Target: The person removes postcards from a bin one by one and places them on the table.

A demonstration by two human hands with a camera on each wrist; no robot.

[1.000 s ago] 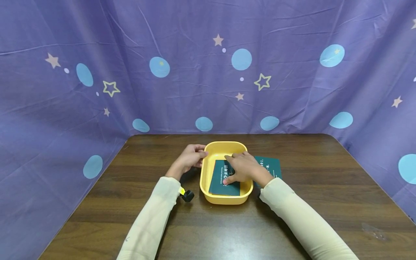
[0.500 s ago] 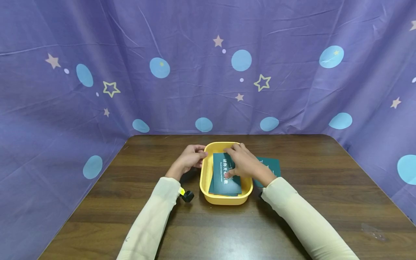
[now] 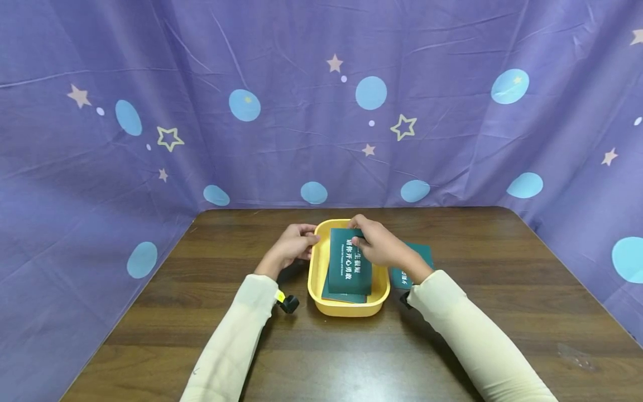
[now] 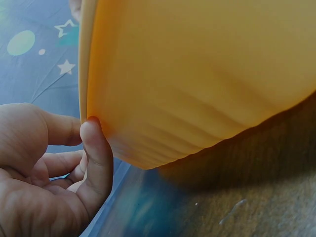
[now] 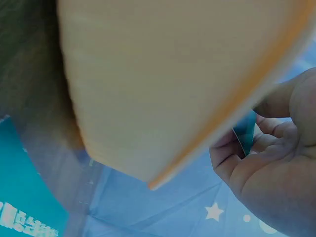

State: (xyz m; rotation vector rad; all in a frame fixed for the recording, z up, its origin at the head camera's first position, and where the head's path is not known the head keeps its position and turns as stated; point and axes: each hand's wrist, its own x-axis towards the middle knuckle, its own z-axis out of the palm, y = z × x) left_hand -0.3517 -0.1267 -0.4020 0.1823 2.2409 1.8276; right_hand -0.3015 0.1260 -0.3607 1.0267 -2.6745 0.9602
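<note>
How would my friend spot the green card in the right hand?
Find the brown table, then the yellow tray on it. Over the tray, the right hand holds a dark green card with white writing. A lower card lies in the tray and another card beside the tray; only the one you want is held.

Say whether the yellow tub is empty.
Not empty: a lower card lies in the tub, partly behind the upper card the right hand holds.

Tray [image 3: 346,309] on table [image 3: 301,357], lower card [image 3: 345,297] inside beneath upper card [image 3: 346,271], third card [image 3: 423,253] to the right, curtain [image 3: 291,139] behind
</note>
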